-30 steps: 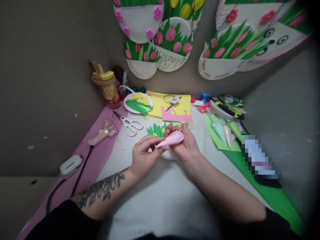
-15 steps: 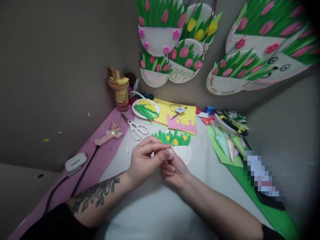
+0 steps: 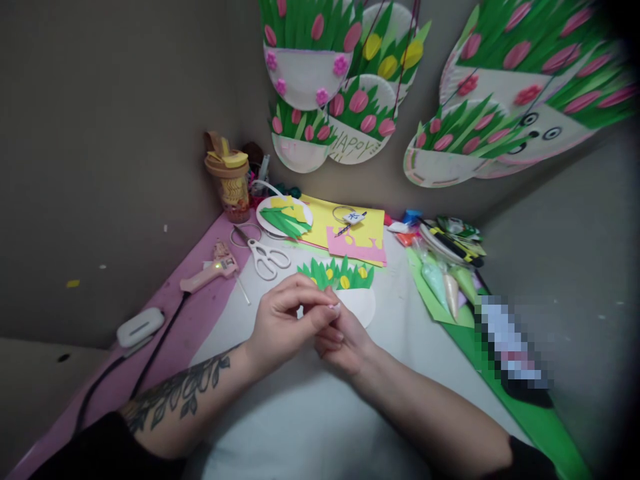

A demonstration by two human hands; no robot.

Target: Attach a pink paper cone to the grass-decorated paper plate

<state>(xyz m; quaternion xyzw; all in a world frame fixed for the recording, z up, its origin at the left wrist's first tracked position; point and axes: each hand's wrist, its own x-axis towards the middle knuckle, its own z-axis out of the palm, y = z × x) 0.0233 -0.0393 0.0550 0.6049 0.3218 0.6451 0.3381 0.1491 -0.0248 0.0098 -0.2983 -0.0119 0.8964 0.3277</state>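
Note:
My left hand [image 3: 293, 317] and my right hand [image 3: 343, 343] meet over the table, fingertips pressed together. Both are closed; whatever sits between the fingers is too small and covered to name. Just beyond them lies a white paper-plate craft [image 3: 363, 307] with green paper grass [image 3: 310, 270] and small yellow flowers [image 3: 345, 282]. My hands overlap its near left part in the view. White-handled scissors [image 3: 267, 260] lie partly open to the left, and a pink glue gun [image 3: 210, 275] with a lit light rests farther left.
At the back are an oval dish [image 3: 265, 223] of green and yellow paper cuttings, a yellow sheet [image 3: 320, 212], a pink cut sheet [image 3: 350, 248] and a cup [image 3: 233, 190]. Piping bags [image 3: 435, 283] lie on the right. Finished plate crafts [image 3: 310, 80] hang on the wall.
The whole view has shifted slightly, so things appear a little farther left. My fingers have closed in more; a small pale bit seen between them is now mostly covered.

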